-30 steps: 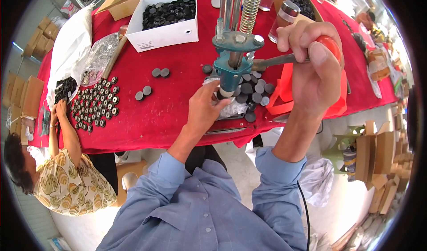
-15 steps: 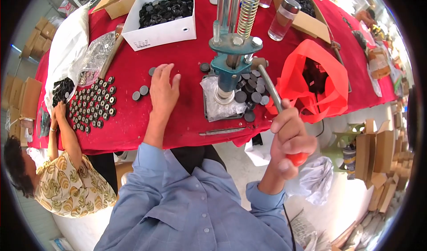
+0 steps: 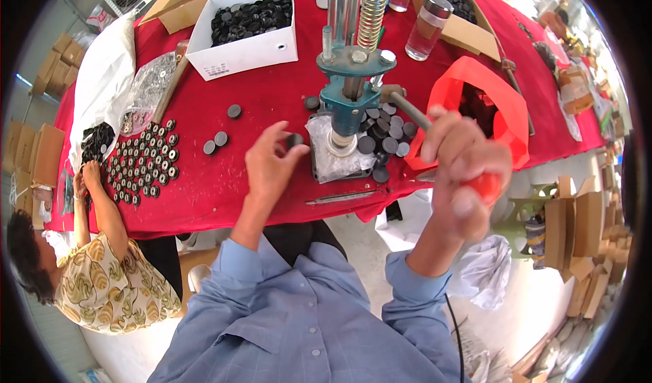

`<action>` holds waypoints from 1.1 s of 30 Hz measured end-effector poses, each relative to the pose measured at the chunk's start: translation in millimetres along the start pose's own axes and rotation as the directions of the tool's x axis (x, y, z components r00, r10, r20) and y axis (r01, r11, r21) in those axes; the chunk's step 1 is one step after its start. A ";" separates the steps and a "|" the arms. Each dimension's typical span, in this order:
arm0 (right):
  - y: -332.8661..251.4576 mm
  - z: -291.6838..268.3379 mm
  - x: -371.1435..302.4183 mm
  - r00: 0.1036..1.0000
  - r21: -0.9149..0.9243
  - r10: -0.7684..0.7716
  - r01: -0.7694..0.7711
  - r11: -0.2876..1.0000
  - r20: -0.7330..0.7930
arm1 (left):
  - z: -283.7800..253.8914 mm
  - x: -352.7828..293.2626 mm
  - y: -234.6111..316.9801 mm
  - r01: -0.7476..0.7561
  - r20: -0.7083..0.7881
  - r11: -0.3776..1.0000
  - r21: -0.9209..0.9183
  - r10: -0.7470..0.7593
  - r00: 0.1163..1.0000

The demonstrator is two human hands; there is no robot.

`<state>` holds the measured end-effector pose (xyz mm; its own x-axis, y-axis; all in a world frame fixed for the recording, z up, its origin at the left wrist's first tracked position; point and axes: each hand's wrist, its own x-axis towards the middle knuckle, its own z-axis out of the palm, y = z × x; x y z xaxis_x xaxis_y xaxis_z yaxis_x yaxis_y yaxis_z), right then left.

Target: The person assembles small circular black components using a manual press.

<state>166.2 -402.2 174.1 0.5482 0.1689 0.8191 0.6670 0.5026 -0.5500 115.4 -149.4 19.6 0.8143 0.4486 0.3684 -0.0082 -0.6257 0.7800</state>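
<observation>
My left hand [image 3: 269, 168] pinches a round black disc [image 3: 293, 140] between thumb and fingers, just left of the press. My right hand [image 3: 462, 172] is wrapped round the red knob [image 3: 486, 187] of the press lever [image 3: 409, 110]. The teal hand press [image 3: 350, 104] stands in front of me. Its ram end rests over a clear plastic sheet [image 3: 327, 159] on the base; what lies under the ram is hidden. Several loose black discs [image 3: 390, 135] are heaped right of the ram. Another black disc [image 3: 234, 111] and a pair of discs [image 3: 221, 138] lie left of my left hand.
A white box of black discs [image 3: 255, 23] stands at the back left. A red bag [image 3: 513, 104] and a glass bottle [image 3: 429, 30] are on the right. At left, a co-worker's hands [image 3: 90, 176] are beside rows of assembled round parts [image 3: 144, 162] on the red cloth [image 3: 197, 193].
My left hand has moved right toward the press and now shows a black disc in its fingertips. My right hand has raised the lever knob up and to the right.
</observation>
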 end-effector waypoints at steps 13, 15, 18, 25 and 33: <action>5.4 3.8 20.2 0.999 0.075 0.033 -0.034 0.997 0.014 | 49.3 -1.6 41.1 -0.154 0.096 0.982 -0.107 0.164 0.982; 1.6 1.7 1.5 1.000 0.073 0.019 -0.020 0.997 0.007 | 49.2 -1.0 42.0 -0.147 0.093 0.982 -0.117 0.158 0.983; -0.7 -0.1 -28.6 0.999 0.010 0.029 -0.029 1.000 -0.016 | 42.1 0.2 38.4 -0.149 0.099 0.974 -0.169 0.167 0.981; 2.1 -0.3 -66.7 0.996 -0.107 0.025 -0.034 0.994 -0.083 | -22.8 50.4 -46.2 -0.241 -0.151 0.844 0.479 0.349 0.925; -3.8 -1.8 -39.8 0.999 -0.066 0.047 -0.048 0.997 -0.013 | -33.1 62.5 -95.2 -0.187 -0.044 0.883 0.431 0.227 0.973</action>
<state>142.7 -412.4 143.3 0.5855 0.1816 0.7901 0.6717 0.4370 -0.5982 147.8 -40.6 -14.8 0.7651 0.3222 0.5576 0.0909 -0.9112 0.4018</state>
